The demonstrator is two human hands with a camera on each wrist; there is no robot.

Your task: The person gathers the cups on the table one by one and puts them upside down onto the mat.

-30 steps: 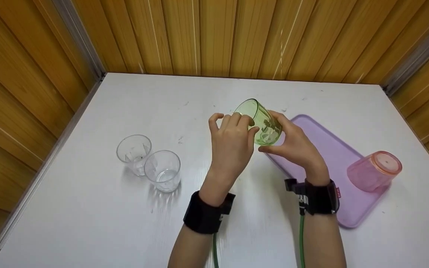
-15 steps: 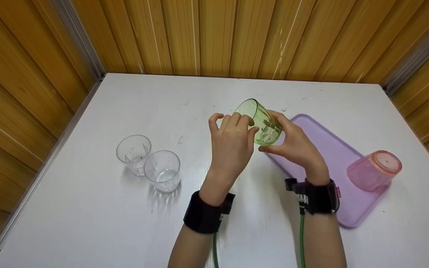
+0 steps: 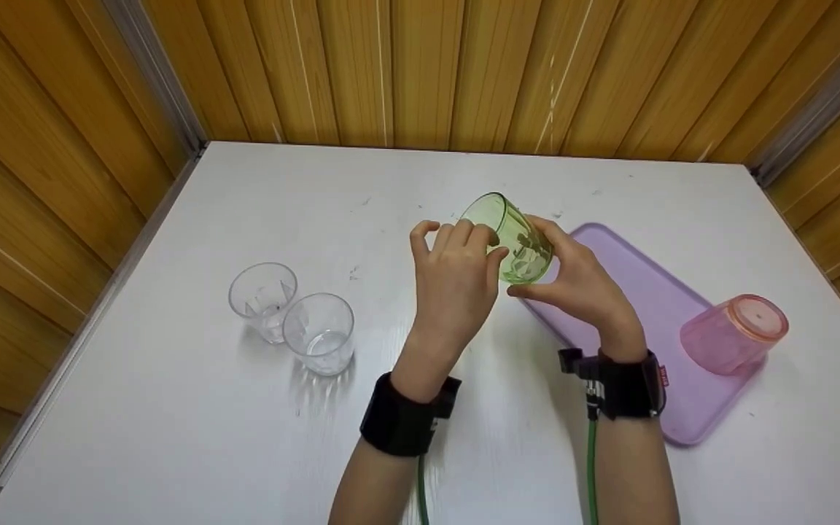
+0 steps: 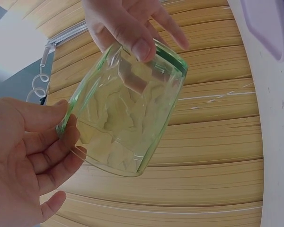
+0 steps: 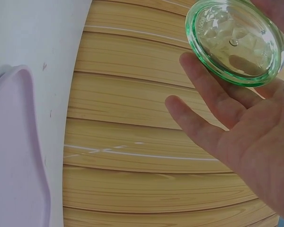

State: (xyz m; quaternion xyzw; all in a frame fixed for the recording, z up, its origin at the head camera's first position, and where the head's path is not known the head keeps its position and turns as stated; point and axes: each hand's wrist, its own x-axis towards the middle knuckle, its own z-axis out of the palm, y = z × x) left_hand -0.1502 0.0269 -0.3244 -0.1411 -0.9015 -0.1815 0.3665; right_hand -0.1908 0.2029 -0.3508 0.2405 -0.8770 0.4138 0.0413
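Note:
Both hands hold a clear green cup [image 3: 526, 251] tilted above the table, its mouth turned toward the upper left in the head view. My left hand [image 3: 456, 284] pinches the rim, thumb outside and fingertips at the lip, as the left wrist view shows of the cup [image 4: 128, 109]. Around the base end my right hand [image 3: 580, 281] grips with thumb and fingers. In the right wrist view the round base of the cup [image 5: 234, 42] faces the camera, and two fingers of the right hand [image 5: 255, 127] stretch out past it.
Two clear cups [image 3: 263, 295] stand upright close together on the white table [image 3: 194, 437] at the left. Right of the hands lies a purple tray [image 3: 628, 284], bearing an upturned pink cup [image 3: 726, 339] at its near right end. Wood-patterned walls [image 3: 420, 73] enclose the table.

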